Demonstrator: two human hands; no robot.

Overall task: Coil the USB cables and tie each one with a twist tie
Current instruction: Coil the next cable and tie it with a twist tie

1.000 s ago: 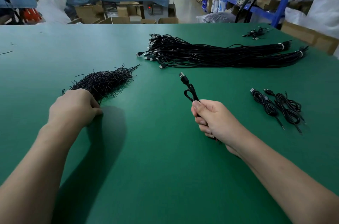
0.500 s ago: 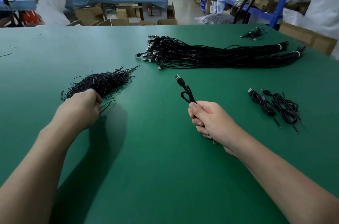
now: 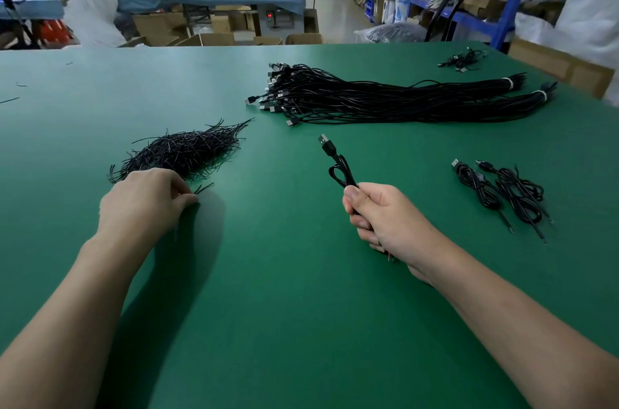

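Right grip (image 3: 385, 217) clamps one cable (image 3: 338, 167); left grip (image 3: 144, 200) curled at tie pile (image 3: 187, 150), hold unclear; two coils (image 3: 499, 189) right, well inside counter (image 3: 284, 274) edge.

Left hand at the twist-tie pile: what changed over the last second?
The left hand has pinched a couple of twist ties and drawn them out of the pile. The right hand keeps its grip on the coiled USB cable; the cable bundle and two coiled cables lie unchanged.
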